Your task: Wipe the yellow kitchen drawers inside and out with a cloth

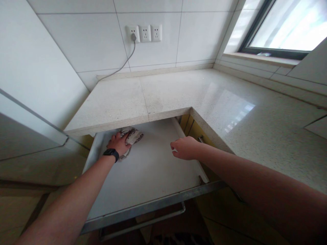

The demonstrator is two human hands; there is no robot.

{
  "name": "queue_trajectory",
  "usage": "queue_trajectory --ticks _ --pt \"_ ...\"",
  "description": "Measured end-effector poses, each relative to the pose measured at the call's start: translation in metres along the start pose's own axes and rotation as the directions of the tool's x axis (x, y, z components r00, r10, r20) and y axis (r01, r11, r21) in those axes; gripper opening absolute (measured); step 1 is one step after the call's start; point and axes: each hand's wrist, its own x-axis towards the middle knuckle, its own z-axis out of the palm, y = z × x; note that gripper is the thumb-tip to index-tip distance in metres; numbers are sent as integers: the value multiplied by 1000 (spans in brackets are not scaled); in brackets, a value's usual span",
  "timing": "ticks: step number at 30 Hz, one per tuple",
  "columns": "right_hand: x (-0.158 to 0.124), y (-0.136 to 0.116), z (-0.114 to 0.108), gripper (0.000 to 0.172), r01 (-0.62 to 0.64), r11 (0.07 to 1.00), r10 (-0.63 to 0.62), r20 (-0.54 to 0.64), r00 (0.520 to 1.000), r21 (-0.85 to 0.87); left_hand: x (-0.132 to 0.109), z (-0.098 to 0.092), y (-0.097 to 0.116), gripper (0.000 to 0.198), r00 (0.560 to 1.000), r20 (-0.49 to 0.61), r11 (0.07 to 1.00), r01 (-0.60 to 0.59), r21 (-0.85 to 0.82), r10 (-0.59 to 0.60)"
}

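A white drawer (153, 177) stands pulled out from under a speckled stone countertop (178, 92). My left hand (119, 143), with a black watch on the wrist, presses a patterned cloth (134, 136) onto the drawer's floor at the far left, fingers closed over it. My right hand (184, 148) hovers over the drawer's right side with the fingers curled downward; nothing shows in it.
The drawer's metal front edge and bar handle (145, 223) are nearest me. A triple wall socket (145, 33) with a grey cable plugged in sits on the tiled wall. A window (286, 23) is at the upper right. A grey cabinet (28, 136) stands left.
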Motion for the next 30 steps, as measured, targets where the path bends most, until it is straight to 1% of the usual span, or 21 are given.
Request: queue_trajectory --ticks 3,5,7,8,10,12,15,17,18,20,22,23,24,25,26,27,29,30 --pt "-1 1 0 39 7 1000 -7 -5 1000 -1 -9 -5 37 74 988 -6 987 -158 -18 157" --pt "0 1 1 39 4 1000 -4 0 1000 -1 -18 -9 64 79 963 6 962 -270 -45 270" --pt "0 1 1 40 1 1000 -1 -1 1000 2 -28 -13 92 79 932 16 930 -360 -69 362" --pt "0 1 1 40 2 1000 -2 -5 1000 5 -34 -15 104 78 911 19 909 -410 -81 412" --pt "0 0 1 40 6 1000 -6 -9 1000 12 -46 -19 125 81 855 23 852 -514 -102 518" --pt "1 0 1 40 3 1000 -3 -10 1000 14 -57 -23 140 87 780 36 778 -617 -118 625" --pt "1 0 0 40 -7 1000 7 4 1000 15 -69 -29 151 94 640 69 643 -754 -137 765" --pt "1 0 0 40 -8 1000 8 13 1000 18 -72 -31 152 96 566 85 572 -808 -141 820" --pt "1 0 0 40 -5 1000 5 14 1000 20 -71 -32 152 97 543 88 550 -823 -140 835" --pt "1 1 1 40 -1 1000 1 4 1000 21 -68 -33 149 95 512 88 520 -843 -140 854" --pt "1 0 2 39 -3 1000 3 -6 1000 19 -61 -33 144 88 493 78 499 -854 -147 866" --pt "1 0 1 39 -7 1000 8 -7 1000 20 -56 -32 140 84 499 70 503 -851 -150 864" --pt "1 0 1 39 -12 1000 12 -5 1000 21 -51 -30 136 81 519 60 522 -840 -150 852" --pt "1 -1 1 39 -12 1000 12 -1 1000 23 -46 -29 131 79 558 51 559 -816 -148 828" --pt "0 -1 0 38 -9 1000 9 2 1000 26 -41 -27 126 77 613 40 611 -778 -145 789" --pt "0 -2 -1 38 -3 1000 3 5 1000 26 -37 -25 120 75 677 27 673 -726 -140 736" --pt "-1 -2 -2 38 8 1000 -8 8 1000 21 -30 -21 108 73 797 9 791 -598 -131 604" --pt "-1 -2 -2 38 10 1000 -10 8 1000 17 -28 -19 103 72 845 1 838 -531 -125 535"
